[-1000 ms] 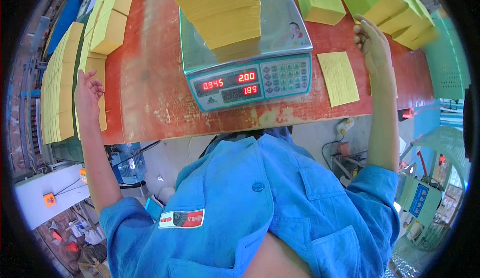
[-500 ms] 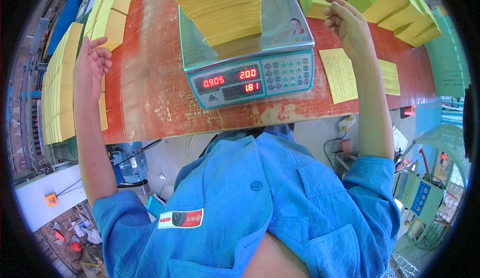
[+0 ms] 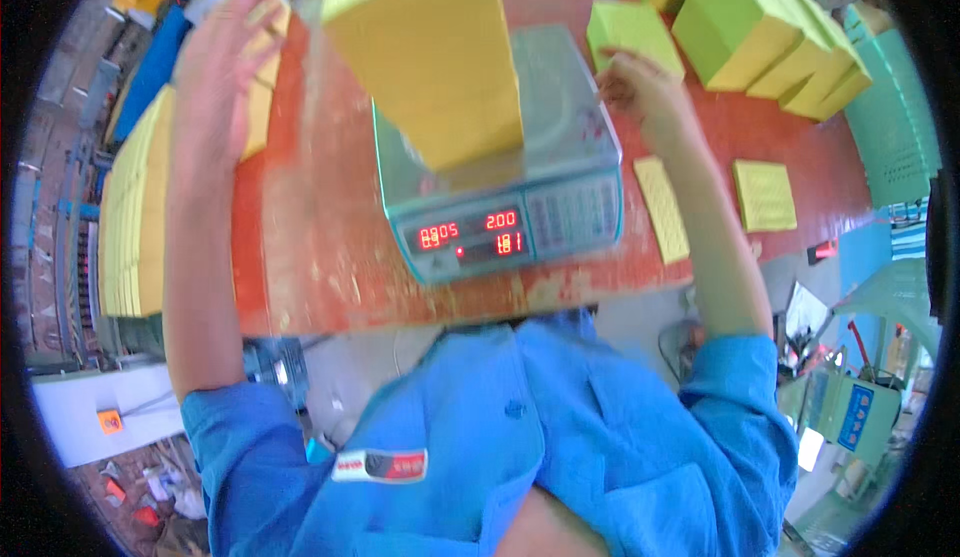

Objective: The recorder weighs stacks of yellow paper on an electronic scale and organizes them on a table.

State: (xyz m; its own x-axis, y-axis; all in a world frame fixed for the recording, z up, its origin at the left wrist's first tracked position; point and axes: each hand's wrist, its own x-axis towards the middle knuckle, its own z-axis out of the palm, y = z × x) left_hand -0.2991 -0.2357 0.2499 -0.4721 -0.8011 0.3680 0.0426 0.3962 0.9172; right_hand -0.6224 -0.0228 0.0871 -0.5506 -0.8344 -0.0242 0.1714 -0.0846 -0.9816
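Observation:
A tall stack of yellow paper sheets (image 3: pixel 430 67) stands on the platform of a digital scale (image 3: pixel 565 107), whose red display is lit. My left hand (image 3: pixel 235 52) is raised at the far left beside the paper blocks there; motion smears it, but its fingers look spread with nothing between them. To the right of the scale, my right hand (image 3: pixel 640 92) hovers by a yellow-green paper block (image 3: pixel 630 32). Its fingers are loosely bent and apart, and no object shows in them. Whether they touch the block cannot be made out.
Rows of yellow paper blocks (image 3: pixel 140 217) line the left side. More yellow-green stacks (image 3: pixel 735 42) stand at the back right. Two thin yellow pads, one a loose pad (image 3: pixel 765 197), lie near the right front of the worn red table (image 3: pixel 310 247).
The view has shifted, so the table and scale appear lower. My left hand has moved farther away and up; my right hand has moved left, closer to the scale. The stack remains on the scale.

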